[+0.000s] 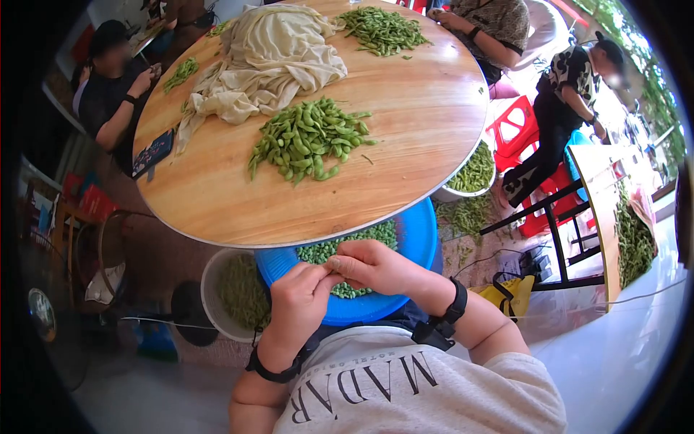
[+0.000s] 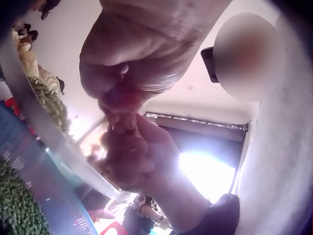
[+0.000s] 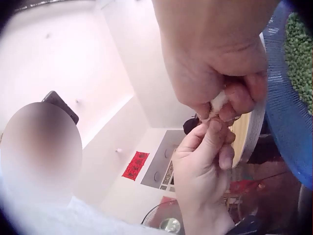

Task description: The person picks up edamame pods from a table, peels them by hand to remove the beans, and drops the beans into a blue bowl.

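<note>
My left hand (image 1: 298, 293) and right hand (image 1: 377, 267) meet at their fingertips over a blue plastic basket (image 1: 426, 239) of shelled green beans (image 1: 387, 233). Curled fingers and thumbs of both hands pinch at one spot. In the right wrist view, a small pale patch (image 3: 218, 101) shows among the right hand's fingers. What the fingertips hold is mostly hidden, and I cannot tell its kind. Just past the basket, a heap of green bean pods (image 1: 307, 141) lies on the round wooden table (image 1: 405, 155).
A pale bucket (image 1: 210, 293) of pods stands left of the basket; another tub (image 1: 473, 173) of pods is at the right. Crumpled cream cloth (image 1: 267, 65) and another pod heap (image 1: 382, 30) lie farther back. Several people are around. A yellow bag (image 1: 510, 293) lies on the floor.
</note>
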`<action>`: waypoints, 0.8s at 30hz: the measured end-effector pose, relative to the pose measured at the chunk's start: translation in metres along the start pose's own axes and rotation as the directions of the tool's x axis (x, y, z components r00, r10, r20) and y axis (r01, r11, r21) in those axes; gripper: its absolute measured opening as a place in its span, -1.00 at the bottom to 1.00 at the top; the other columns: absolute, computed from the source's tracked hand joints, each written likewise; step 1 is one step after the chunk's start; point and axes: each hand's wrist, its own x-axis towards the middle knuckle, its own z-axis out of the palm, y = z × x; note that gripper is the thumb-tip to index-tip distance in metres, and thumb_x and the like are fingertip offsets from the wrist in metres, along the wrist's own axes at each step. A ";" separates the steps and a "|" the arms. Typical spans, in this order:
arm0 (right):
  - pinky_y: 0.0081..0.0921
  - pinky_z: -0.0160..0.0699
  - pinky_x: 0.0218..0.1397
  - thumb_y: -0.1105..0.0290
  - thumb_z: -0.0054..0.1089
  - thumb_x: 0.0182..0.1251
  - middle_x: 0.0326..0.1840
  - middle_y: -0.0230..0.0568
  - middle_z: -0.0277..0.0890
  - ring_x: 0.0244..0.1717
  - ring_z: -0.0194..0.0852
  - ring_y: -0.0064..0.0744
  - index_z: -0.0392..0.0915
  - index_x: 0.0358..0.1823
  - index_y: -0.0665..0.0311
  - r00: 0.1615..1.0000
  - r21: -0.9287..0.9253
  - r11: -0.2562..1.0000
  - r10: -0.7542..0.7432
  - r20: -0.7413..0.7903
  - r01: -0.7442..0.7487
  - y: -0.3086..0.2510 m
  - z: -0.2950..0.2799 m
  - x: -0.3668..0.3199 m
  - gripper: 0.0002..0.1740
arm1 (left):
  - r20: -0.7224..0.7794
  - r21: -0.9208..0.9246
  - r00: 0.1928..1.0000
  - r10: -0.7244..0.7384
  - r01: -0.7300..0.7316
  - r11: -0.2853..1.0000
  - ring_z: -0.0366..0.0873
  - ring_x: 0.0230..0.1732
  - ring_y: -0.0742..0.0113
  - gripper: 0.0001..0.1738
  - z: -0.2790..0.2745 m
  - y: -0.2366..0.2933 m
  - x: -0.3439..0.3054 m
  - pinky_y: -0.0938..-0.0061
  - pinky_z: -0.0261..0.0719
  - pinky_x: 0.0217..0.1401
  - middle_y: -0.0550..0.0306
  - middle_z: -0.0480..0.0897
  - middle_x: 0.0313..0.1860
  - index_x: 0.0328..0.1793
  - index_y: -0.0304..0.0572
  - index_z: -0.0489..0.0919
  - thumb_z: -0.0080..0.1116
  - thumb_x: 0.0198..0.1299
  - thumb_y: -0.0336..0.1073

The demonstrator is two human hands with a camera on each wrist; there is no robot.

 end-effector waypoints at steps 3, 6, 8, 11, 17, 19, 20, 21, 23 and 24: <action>-0.63 0.19 -0.60 0.22 -0.06 0.36 -0.70 -0.40 0.27 -0.64 0.17 -0.66 0.39 -0.50 0.32 0.997 0.001 0.999 -0.048 -0.054 0.048 0.005 0.004 -0.002 -0.66 | 0.071 -0.222 0.938 -0.338 0.345 0.912 0.45 -0.65 0.47 -0.95 0.000 0.005 -0.006 0.63 0.34 -0.61 0.14 0.55 -0.60 -0.42 -0.31 0.61 0.26 -0.03 -0.50; -0.58 0.19 -0.61 0.25 -0.02 0.34 -0.72 -0.36 0.27 -0.66 0.18 -0.62 0.38 -0.54 0.33 0.985 -0.086 0.989 -0.127 -0.115 0.117 0.009 0.007 -0.003 -0.66 | 0.158 -0.500 0.827 -0.540 0.539 0.678 0.41 -0.67 0.54 -0.92 0.006 -0.001 -0.011 0.70 0.30 -0.63 0.16 0.55 -0.57 -0.38 -0.33 0.60 0.20 0.07 -0.43; -0.54 0.20 -0.61 0.26 0.01 0.32 -0.73 -0.30 0.26 -0.67 0.19 -0.57 0.37 -0.55 0.34 0.968 -0.184 0.965 -0.213 -0.133 0.187 0.011 0.008 -0.003 -0.66 | 0.255 -0.732 0.784 -0.565 0.539 0.417 0.40 -0.67 0.50 -0.91 0.009 -0.012 -0.015 0.68 0.31 -0.64 0.12 0.56 -0.55 -0.34 -0.33 0.58 0.16 0.11 -0.43; -0.47 0.24 -0.61 0.25 0.12 0.24 -0.73 -0.15 0.25 -0.69 0.24 -0.42 0.37 -0.56 0.34 0.951 -0.293 0.923 -0.291 -0.103 0.251 0.020 0.006 -0.002 -0.67 | 0.382 -0.833 0.725 -0.573 0.539 0.127 0.36 -0.69 0.49 -0.90 0.011 -0.025 -0.020 0.68 0.29 -0.66 0.08 0.56 -0.54 -0.32 -0.32 0.56 0.12 0.13 -0.41; -0.46 0.34 -0.54 0.28 0.37 -0.01 -0.66 -0.15 0.37 -0.63 0.34 -0.29 0.44 -0.47 0.31 0.895 -0.533 0.795 -0.423 -0.144 0.290 0.002 0.001 -0.006 -0.70 | 0.385 -0.822 0.718 -0.580 0.553 0.138 0.30 -0.75 0.49 -0.89 0.012 -0.024 -0.018 0.70 0.21 -0.71 0.11 0.52 -0.60 -0.38 -0.25 0.52 0.12 0.13 -0.36; -0.48 0.37 -0.51 0.33 0.39 -0.04 -0.59 -0.19 0.43 -0.60 0.37 -0.35 0.47 -0.40 0.30 0.881 -0.491 0.796 -0.460 -0.109 0.355 0.005 0.004 -0.003 -0.71 | 0.425 -0.834 0.711 -0.561 0.548 0.062 0.28 -0.76 0.50 -0.89 0.014 -0.028 -0.019 0.70 0.20 -0.71 0.12 0.51 -0.60 -0.38 -0.24 0.52 0.12 0.13 -0.36; -0.48 0.38 -0.50 0.34 0.38 -0.04 -0.58 -0.19 0.44 -0.59 0.38 -0.36 0.47 -0.39 0.31 0.888 -0.467 0.810 -0.448 -0.103 0.354 0.010 0.003 0.000 -0.72 | 0.471 -0.834 0.687 -0.553 0.551 -0.026 0.28 -0.75 0.50 -0.90 0.012 -0.030 -0.017 0.70 0.19 -0.72 0.12 0.51 -0.61 -0.38 -0.25 0.52 0.12 0.12 -0.38; -0.49 0.38 -0.50 0.35 0.38 -0.04 -0.58 -0.18 0.45 -0.58 0.40 -0.36 0.47 -0.38 0.31 0.895 -0.444 0.823 -0.436 -0.097 0.353 0.015 0.002 0.003 -0.72 | 0.517 -0.827 0.664 -0.540 0.550 -0.115 0.28 -0.75 0.51 -0.92 0.010 -0.031 -0.016 0.70 0.17 -0.72 0.12 0.51 -0.61 -0.37 -0.26 0.52 0.13 0.11 -0.40; -0.49 0.42 -0.47 0.36 0.33 0.00 -0.55 -0.16 0.48 -0.55 0.45 -0.36 0.50 -0.33 0.29 0.911 -0.375 0.858 -0.406 -0.076 0.351 0.017 0.002 0.005 -0.76 | 0.580 -0.801 0.608 -0.542 0.546 -0.246 0.25 -0.75 0.53 -0.92 0.008 -0.033 -0.016 0.68 0.14 -0.74 0.13 0.48 -0.63 -0.35 -0.31 0.53 0.15 0.09 -0.43; -0.49 0.43 -0.45 0.37 0.31 0.00 -0.53 -0.15 0.49 -0.53 0.47 -0.34 0.51 -0.33 0.28 0.933 -0.375 0.873 -0.355 -0.053 0.311 0.017 0.002 0.005 -0.78 | 0.539 -0.797 0.599 -0.592 0.589 -0.130 0.25 -0.75 0.53 -0.91 0.005 -0.034 -0.019 0.68 0.14 -0.73 0.13 0.48 -0.63 -0.34 -0.32 0.53 0.16 0.07 -0.43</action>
